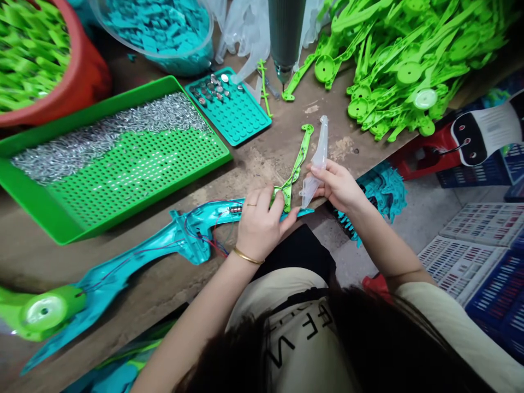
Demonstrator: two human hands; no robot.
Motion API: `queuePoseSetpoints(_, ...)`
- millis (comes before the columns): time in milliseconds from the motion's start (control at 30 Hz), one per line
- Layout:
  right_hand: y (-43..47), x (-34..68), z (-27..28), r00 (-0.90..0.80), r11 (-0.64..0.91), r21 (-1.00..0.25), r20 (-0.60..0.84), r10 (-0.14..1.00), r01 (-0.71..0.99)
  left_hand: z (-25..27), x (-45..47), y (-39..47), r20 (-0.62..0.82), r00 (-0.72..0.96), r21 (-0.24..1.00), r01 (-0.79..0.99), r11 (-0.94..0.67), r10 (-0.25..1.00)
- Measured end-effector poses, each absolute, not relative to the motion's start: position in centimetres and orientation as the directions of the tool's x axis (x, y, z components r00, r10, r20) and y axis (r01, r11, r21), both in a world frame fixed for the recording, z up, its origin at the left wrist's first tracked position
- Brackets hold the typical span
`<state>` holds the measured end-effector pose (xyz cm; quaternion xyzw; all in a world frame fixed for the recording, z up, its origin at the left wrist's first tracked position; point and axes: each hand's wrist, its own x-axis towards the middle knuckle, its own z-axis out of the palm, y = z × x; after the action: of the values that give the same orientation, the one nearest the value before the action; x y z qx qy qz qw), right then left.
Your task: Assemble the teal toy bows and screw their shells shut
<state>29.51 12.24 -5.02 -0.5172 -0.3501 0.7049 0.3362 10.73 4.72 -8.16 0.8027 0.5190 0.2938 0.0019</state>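
Head view: right hand point(339, 186) fingers pinching clear plastic piece point(321, 146), just beside slim green piece point(287, 193); left hand point(260, 221) fingers curled over green piece's lower end, can't tell how tight; teal sword-shaped shell point(143, 252) with wires on surface point(256, 164), green tray point(159, 169) of screws beyond

Count: two hands, left hand point(260, 218) and right hand point(338, 185). One clear piece point(321, 144) held, one green piece point(303, 146) by the left, one long blue shell point(133, 263). Two trays: one green tray point(147, 180), one teal tray point(243, 117). One red tub point(88, 76), one clear bowl point(180, 65), one power screwdriver point(286, 33). One bracelet point(249, 256), one ring point(251, 204). Screws point(114, 125), piled green parts point(405, 71): too many to count.
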Motion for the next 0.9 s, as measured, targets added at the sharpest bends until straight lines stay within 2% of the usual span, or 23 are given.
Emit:
queuePoseSetpoints(133,12.8,29.8,-4.7,-0.154,-0.472,-0.874,-0.454,0.878,-0.115,-8.0,10.8,4.8,0.479,0.288,0.294,0.837,-0.461,0.829)
queuePoseSetpoints(200,13.0,30.0,-4.5,-0.117,-0.396,-0.917,-0.389,0.914,-0.041,-8.0,10.8,4.8,0.486,0.292,0.282,0.84,-0.464,0.824)
queuePoseSetpoints(300,13.1,29.9,-4.5,-0.176,-0.121,-0.947,-0.179,0.968,0.298,-8.0,10.8,4.8,0.493,0.292,0.275,0.841,-0.466,0.82)
queuePoseSetpoints(367,13.3,29.7,-4.6,-0.306,0.127,-0.842,-0.047,0.951,0.525,-8.0,10.8,4.8,0.49,0.29,0.278,0.842,-0.463,0.822)
queuePoseSetpoints(433,13.6,29.4,-4.8,-0.418,0.285,-0.734,0.001,0.908,0.616,-7.9,10.8,4.8,0.488,0.289,0.281,0.842,-0.461,0.824)
queuePoseSetpoints(700,16.3,30.0,-4.8,-0.723,0.54,-0.652,-0.019,0.69,0.532,-7.7,10.8,4.9,0.466,0.29,0.27,0.853,-0.446,0.836)
queuePoseSetpoints(800,16.7,30.3,-4.9,-0.784,0.606,-0.633,-0.003,0.621,0.482,-7.7,10.8,4.9,0.469,0.292,0.277,0.848,-0.452,0.834)
queuePoseSetpoints(900,16.8,30.4,-5.3,-0.798,0.651,-0.601,0.037,0.602,0.464,-7.6,10.8,4.9,0.469,0.288,0.282,0.847,-0.45,0.835)
